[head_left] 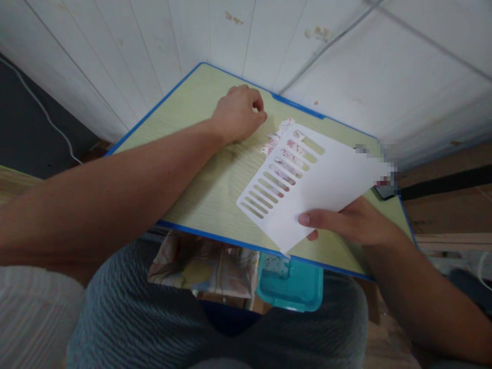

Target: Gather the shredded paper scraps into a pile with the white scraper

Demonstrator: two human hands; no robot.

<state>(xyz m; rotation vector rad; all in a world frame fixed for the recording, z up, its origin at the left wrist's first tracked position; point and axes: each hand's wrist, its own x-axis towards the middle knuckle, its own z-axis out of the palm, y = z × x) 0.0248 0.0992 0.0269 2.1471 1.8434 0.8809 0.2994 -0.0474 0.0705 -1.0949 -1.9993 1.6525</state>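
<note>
White, thin and flat, a slotted sheet (326,179) is pinched in the right hand (355,220), the thumb laid across its upper face and fingertips showing beneath its near edge. Rounded slots, graded from wide to narrow, run in a row along its left side. The sheet sits over the right half of a pale yellow-green counter (207,189) rimmed in blue, its nearest corner reaching the front rim; whether its far side touches what lies below, I cannot tell.

Pink-and-white printed paper pieces (282,130) poke out past the sheet's upper left edge, and more of the print shows through several slots.

The left hand (240,113) is just beyond those pieces to the left, fingers curled loosely inward; whether it holds anything is hidden. Near the counter's right edge is a dark object (386,192), partly pixelated.

Below the front rim, patterned fabric (226,271) and a translucent teal container (307,287) show side by side above the person's grey ribbed trousers (126,307). White panelling (192,31) rises behind, crossed by a grey cable (334,43).
</note>
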